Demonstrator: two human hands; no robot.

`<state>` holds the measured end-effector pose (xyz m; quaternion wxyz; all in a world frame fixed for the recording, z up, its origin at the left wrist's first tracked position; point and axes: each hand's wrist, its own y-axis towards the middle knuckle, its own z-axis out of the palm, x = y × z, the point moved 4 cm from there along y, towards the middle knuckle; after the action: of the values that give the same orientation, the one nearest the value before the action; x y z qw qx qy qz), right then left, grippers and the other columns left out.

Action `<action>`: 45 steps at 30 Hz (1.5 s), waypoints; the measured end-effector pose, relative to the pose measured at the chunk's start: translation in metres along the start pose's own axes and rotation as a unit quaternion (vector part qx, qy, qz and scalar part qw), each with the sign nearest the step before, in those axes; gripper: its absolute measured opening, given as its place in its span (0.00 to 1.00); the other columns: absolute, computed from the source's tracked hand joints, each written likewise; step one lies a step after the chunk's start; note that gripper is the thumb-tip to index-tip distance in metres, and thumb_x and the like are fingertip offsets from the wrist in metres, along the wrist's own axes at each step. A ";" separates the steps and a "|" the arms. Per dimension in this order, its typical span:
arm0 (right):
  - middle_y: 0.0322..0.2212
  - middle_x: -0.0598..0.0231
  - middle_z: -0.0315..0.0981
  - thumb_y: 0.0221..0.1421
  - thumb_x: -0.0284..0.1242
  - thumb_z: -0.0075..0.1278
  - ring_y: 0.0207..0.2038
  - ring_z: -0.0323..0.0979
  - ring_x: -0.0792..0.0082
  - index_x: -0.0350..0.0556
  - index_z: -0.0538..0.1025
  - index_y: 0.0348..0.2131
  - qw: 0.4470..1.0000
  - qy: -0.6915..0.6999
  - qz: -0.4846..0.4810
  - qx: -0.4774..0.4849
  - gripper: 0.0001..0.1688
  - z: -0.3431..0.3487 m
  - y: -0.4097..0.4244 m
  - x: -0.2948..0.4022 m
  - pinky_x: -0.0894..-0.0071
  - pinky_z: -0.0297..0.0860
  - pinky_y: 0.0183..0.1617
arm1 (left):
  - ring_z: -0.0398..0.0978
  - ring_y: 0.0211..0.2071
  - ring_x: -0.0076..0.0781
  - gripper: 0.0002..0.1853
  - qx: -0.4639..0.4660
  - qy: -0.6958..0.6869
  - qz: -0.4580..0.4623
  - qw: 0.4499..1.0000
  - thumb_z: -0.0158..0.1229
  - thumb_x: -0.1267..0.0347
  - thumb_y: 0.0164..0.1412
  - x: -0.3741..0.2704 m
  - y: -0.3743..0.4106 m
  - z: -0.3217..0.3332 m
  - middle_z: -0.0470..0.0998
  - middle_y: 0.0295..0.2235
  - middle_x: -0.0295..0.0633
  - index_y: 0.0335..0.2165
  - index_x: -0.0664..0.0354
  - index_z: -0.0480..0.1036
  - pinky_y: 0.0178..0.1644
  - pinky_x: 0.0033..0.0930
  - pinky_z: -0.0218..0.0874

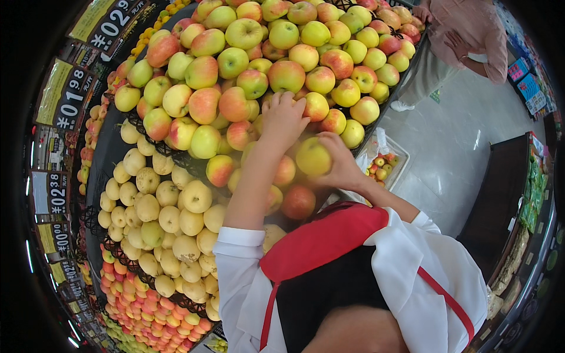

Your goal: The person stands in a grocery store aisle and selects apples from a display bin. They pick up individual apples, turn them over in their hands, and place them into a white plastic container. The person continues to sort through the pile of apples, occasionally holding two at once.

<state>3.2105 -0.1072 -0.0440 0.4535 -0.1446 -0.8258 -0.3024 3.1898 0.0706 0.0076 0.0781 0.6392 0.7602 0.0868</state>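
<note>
A large heap of yellow-green and red apples [244,33] fills the display in front of me. My left hand [284,114] reaches into the heap, its fingertips touching a red-yellow apple [286,76]; how firmly they close on it cannot be told. In my right hand [337,161] is a yellow-green apple [313,156], held with the fingers at its right side above the heap's near edge. A redder apple [298,202] lies just below it, near my red and black apron. To the left, pale yellow pears [169,218] are piled against the apples, past a black mesh divider [176,157].
A white crate with small apples [383,167] stands low at the right. Beyond it, another person [468,35] stands by the display's far right corner. A dark shelf unit [499,194] with bagged greens is at the right. Price signs [66,93] line the left; smaller red-yellow fruit [145,309] lies lower left.
</note>
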 end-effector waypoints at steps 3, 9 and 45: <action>0.53 0.52 0.69 0.42 0.35 0.70 0.55 0.70 0.62 0.38 0.62 0.62 0.965 0.161 0.191 -0.076 0.52 -0.022 0.002 -0.008 0.62 0.68 0.59 | 0.65 0.57 0.48 0.30 -0.004 -0.013 0.007 1.000 0.71 0.59 0.50 0.001 -0.002 0.000 0.70 0.52 0.44 0.51 0.49 0.72 0.58 0.55 0.58; 0.49 0.49 0.72 0.52 0.40 0.63 0.52 0.73 0.64 0.29 0.59 0.62 0.952 0.188 0.200 -0.137 0.49 -0.049 0.067 -0.003 0.66 0.71 0.54 | 0.63 0.59 0.50 0.56 0.010 -0.052 0.008 0.999 0.76 0.53 0.43 0.001 -0.003 -0.006 0.69 0.54 0.44 0.67 0.52 0.56 0.60 0.59 0.55; 0.46 0.51 0.66 0.44 0.34 0.64 0.50 0.69 0.47 0.52 0.70 0.54 0.968 -0.211 0.062 0.121 0.37 0.028 0.001 -0.013 0.46 0.71 0.47 | 0.75 0.50 0.53 0.45 -0.111 -0.361 -0.126 0.917 0.76 0.53 0.44 -0.004 0.019 -0.018 0.73 0.52 0.51 0.57 0.55 0.64 0.52 0.48 0.67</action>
<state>3.1997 -0.0880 -0.0657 0.3014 -0.2004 -0.9225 -0.1339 3.2045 0.0691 0.0299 0.4281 0.5131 0.7400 -0.0764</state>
